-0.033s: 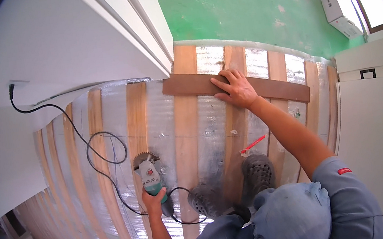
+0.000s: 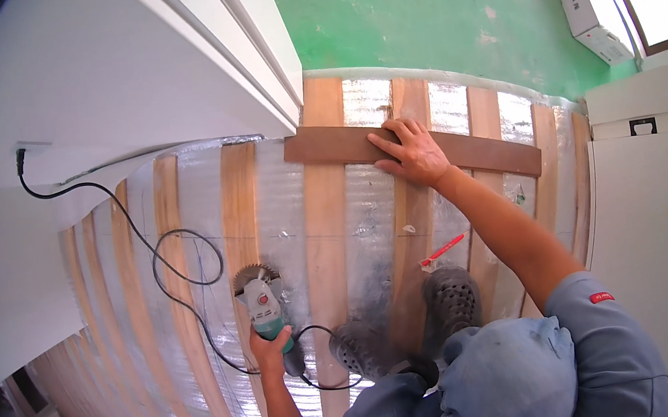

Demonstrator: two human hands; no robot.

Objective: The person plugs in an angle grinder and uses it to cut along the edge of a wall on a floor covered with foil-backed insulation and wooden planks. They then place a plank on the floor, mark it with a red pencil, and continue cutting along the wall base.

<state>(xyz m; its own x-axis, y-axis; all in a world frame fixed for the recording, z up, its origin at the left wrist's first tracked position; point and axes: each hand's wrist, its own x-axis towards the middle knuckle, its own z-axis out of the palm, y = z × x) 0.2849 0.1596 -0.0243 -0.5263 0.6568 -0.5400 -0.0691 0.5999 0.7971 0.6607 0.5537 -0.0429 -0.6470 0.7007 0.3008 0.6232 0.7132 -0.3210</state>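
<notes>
My left hand (image 2: 269, 350) is wrapped round the green body of an angle grinder (image 2: 262, 301). A toothed round blade (image 2: 256, 276) sits at the tool's far end, over a wooden batten and the silvery sheet beside it. The thumb shows on the grinder's right side; some of the other fingers are hidden. Farther off, my right hand (image 2: 414, 155) lies on a dark brown board (image 2: 490, 156) with its fingers spread. That board rests across several pale wooden battens (image 2: 324, 218), its left end close to the corner of a white cabinet (image 2: 242, 58).
A black cord (image 2: 157, 252) loops left of the grinder and reaches the wall socket. Between my shoes (image 2: 450, 303) and the board lies a red pencil-like marker (image 2: 448, 247). Green floor (image 2: 398, 0) stretches beyond, with a long carton (image 2: 585, 7) at the far right.
</notes>
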